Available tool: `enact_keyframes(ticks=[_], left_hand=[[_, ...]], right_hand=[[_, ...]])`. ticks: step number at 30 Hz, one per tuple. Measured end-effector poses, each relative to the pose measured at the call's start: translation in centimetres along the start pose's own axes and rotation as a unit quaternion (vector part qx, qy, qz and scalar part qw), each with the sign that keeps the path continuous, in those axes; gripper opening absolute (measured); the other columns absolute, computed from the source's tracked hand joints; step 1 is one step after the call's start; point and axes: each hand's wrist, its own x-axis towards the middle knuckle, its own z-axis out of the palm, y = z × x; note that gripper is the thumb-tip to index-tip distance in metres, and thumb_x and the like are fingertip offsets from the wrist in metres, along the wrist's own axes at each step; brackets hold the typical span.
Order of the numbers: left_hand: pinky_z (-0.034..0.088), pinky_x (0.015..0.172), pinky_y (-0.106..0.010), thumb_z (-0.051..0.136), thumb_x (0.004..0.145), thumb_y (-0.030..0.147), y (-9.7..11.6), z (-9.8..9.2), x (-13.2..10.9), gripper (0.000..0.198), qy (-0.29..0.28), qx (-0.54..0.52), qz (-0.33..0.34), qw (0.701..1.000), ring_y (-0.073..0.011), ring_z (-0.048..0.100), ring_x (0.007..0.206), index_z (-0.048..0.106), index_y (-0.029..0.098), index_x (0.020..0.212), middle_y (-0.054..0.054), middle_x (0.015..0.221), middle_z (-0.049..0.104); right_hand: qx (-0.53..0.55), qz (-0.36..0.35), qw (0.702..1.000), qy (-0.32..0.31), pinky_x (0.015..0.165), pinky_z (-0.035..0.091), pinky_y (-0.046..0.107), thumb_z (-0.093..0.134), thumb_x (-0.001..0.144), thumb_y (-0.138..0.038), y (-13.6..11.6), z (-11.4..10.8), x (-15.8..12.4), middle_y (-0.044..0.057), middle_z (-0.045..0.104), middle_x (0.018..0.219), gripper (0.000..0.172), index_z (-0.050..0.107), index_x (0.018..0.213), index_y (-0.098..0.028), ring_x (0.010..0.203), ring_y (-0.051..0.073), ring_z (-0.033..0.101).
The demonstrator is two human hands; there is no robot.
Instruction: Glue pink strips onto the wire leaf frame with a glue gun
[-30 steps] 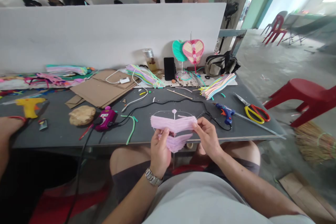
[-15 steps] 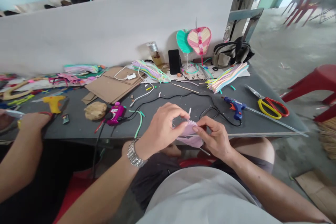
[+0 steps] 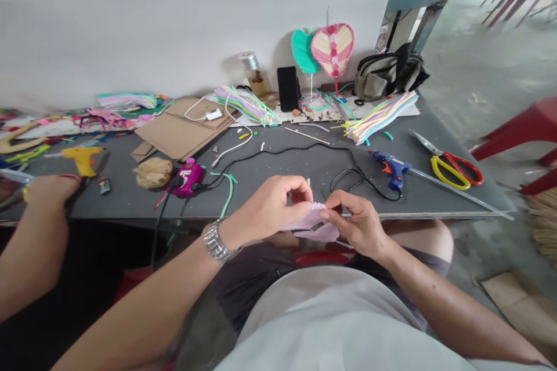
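Observation:
Just in front of the table's near edge, a pale purple fuzzy piece (image 3: 319, 233) hangs between my two hands. My left hand (image 3: 282, 203), with a metal watch at the wrist, pinches its left side near the ruffled top. A thin light stem shows by the fingertips. My right hand (image 3: 354, 220) pinches the upper right part between thumb and forefinger. A thin rod sticks out at the piece's lower right. The fingertips of both hands are close together, and they partly hide the piece.
A blue glue gun (image 3: 394, 171) and scissors (image 3: 452, 168) lie right on the grey table (image 3: 296, 171). Bundled pipe cleaners (image 3: 378, 119), a phone (image 3: 288, 89) and heart-shaped fans (image 3: 333, 49) are behind. At left are a magenta box (image 3: 189, 178) and another person's hand (image 3: 52, 190).
The view has tilted down slightly, so the table items sit higher. My left hand's fingers have curled in closer around the purple piece; my right hand keeps its pinch.

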Motion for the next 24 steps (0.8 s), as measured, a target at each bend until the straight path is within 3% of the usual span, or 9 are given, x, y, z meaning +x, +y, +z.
enact_keyframes(ticks=[7, 18, 24], left_hand=[[0.035, 0.048, -0.021, 0.072, 0.065, 0.016, -0.4, 0.8, -0.3, 0.003, 0.012, -0.069, -0.047, 0.996, -0.013, 0.049, 0.055, 0.073, 0.019, 0.063, -0.001, 0.059, 0.063], [0.032, 0.046, -0.02, 0.068, 0.071, 0.013, -1.4, 2.1, -0.5, 0.01, 0.03, -0.051, -0.022, 0.998, -0.0103, 0.047, 0.049, 0.071, 0.019, 0.063, 0.001, 0.055, 0.061], [0.041, 0.052, -0.022, 0.074, 0.072, 0.014, -1.1, 1.6, -0.4, 0.009, 0.025, -0.032, 0.0, 0.999, -0.0154, 0.061, 0.057, 0.079, 0.02, 0.067, -0.004, 0.065, 0.073]], right_hand=[[0.014, 0.027, 1.0, 0.004, 0.059, 0.041, 0.026, 0.066, 0.096, -0.045, 0.5, 0.1, -0.6, -0.001, 0.061, 0.067, 0.03, 0.068, 0.078, -0.022, 0.057, 0.012, 0.05], [0.029, 0.044, 0.999, 0.01, 0.06, 0.04, 0.026, 0.069, 0.094, -0.044, 1.1, 0.6, -1.2, -0.001, 0.059, 0.066, 0.031, 0.065, 0.074, -0.022, 0.06, 0.012, 0.051], [0.069, 0.071, 0.995, 0.022, 0.061, 0.041, 0.026, 0.073, 0.091, -0.044, 1.6, 0.3, -1.5, -0.001, 0.06, 0.067, 0.029, 0.067, 0.074, -0.021, 0.061, 0.012, 0.051]])
